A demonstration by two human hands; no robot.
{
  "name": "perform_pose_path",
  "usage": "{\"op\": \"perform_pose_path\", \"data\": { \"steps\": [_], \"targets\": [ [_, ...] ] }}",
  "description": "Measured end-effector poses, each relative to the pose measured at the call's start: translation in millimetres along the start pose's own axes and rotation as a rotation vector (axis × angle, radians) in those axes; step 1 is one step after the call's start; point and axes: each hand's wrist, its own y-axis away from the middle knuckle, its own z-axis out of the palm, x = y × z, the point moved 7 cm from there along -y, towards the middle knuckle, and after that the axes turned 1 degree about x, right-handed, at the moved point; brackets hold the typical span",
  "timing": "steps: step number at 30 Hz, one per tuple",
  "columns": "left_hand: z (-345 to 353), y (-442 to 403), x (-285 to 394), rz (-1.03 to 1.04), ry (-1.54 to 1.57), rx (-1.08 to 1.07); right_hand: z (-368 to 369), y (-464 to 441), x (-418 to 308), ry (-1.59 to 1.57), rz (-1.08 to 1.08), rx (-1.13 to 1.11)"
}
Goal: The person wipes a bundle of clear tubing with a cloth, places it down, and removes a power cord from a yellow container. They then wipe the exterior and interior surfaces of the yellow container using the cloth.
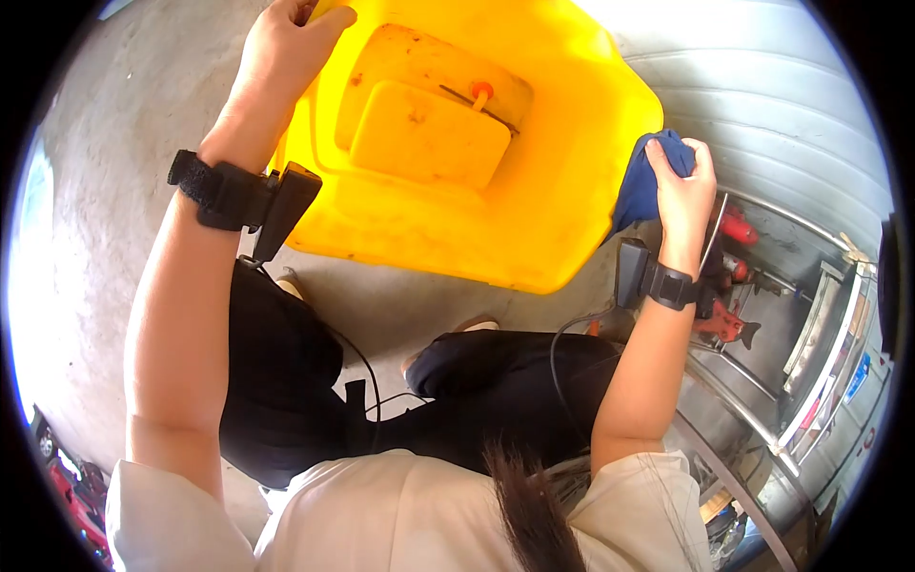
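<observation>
A large yellow plastic shell point(419, 224), shaped like a shallow tub, fills the upper middle of the head view. Inside it are a raised rectangular block with dark smudges and a small orange-red knob point(483, 92) beside a thin dark stick. My left hand point(291, 43) is closed at the shell's upper left edge, thumb over the rim and some fingers hidden. A dark blue cloth point(637, 186) is pinched in my right hand point(684, 186) and touches the shell's right rim.
Right of me is a metal tube frame point(753, 419) with red tools point(726, 324) in it, near a white ribbed wall point(753, 86). Black cables point(375, 381) hang by my legs. Concrete floor point(114, 124) spreads to the left, with red objects point(76, 496) at the lower left.
</observation>
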Motion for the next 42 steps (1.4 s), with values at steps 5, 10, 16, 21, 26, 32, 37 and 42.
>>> {"op": "perform_pose_path", "data": {
  "steps": [5, 10, 16, 21, 26, 32, 37, 42],
  "targets": [
    [-3, 0, -12, 0.016, 0.044, -0.020, 2, -1, 1, -0.083, -0.010, 0.000],
    [-3, -4, -20, 0.017, 0.084, -0.034, 1, 0, 12, -0.072, 0.016, 0.017],
    [-5, -13, -31, -0.044, 0.122, -0.025, -18, 5, 21, -0.028, 0.085, 0.209],
    [-8, -22, -46, -0.190, 0.144, 0.001, -11, -2, 27, -0.310, 0.128, 0.175],
    [-11, -26, -54, -0.244, 0.062, 0.006, 28, -2, 10, -0.236, -0.096, -0.059],
    [-11, -35, -26, 0.110, -0.736, 0.068, 33, -2, 6, -0.346, 0.061, -0.070],
    [85, 87, 34, 0.692, -0.720, -0.192, 17, -6, 18, -0.725, 0.250, 0.054],
    [151, 163, 15, 0.762, -0.691, -0.757, -17, -3, -14, -0.715, 0.385, 0.117]
  ]
}}
